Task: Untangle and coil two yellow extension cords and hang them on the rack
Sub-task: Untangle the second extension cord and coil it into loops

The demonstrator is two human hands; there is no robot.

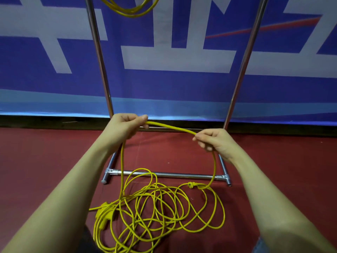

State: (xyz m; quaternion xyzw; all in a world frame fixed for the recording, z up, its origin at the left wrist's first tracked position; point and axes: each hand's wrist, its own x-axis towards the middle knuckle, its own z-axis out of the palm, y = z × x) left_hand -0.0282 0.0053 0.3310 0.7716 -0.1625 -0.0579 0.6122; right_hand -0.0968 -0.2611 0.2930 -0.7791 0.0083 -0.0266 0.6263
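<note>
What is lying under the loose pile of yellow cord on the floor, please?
Under the cord pile shows red floor; a yellow socket block sits in its left edge. The floor beneath the dense loops is hidden.

Smooth yellow cord [169,212] with a slightly glossy, rubbery-looking plastic jacket lies on a matt, dark red, cloth-like floor [273,170]. The rack [164,174] is polished, shiny metal tubing with metal joints. Behind it hangs a smooth blue and white banner [164,84] with a faint sheen.
</note>
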